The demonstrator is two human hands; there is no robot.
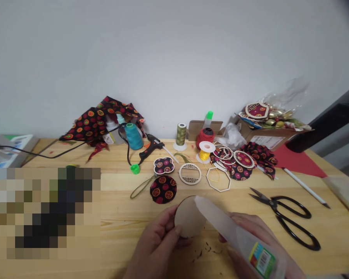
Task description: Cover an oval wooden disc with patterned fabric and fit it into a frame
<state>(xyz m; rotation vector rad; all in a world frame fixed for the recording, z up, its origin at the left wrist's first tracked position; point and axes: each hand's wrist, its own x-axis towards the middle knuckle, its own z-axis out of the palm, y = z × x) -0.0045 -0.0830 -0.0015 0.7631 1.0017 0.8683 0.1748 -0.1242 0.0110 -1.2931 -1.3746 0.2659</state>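
Disc (pixel 189 217) sits pinched at its rim by left hand (pixel 159 238), thumb in front; right hand (pixel 251 224) wraps bottle (pixel 235 236), tip over disc's top edge, contact unclear. Fabric circle (pixel 163 190) left of disc, scissors (pixel 272 202) right. Best: steady disc, light even squeeze.

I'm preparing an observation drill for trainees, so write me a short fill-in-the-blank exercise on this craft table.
1. The left hand holds a disc, while the bottle is in the ____ hand.
2. The white spool in front of the red thread carries ____ thread.
3. The handles of the scissors are ____.
4. In the picture, the glue gun lies ____ of the olive thread.

Missing words: right; yellow; black; left.
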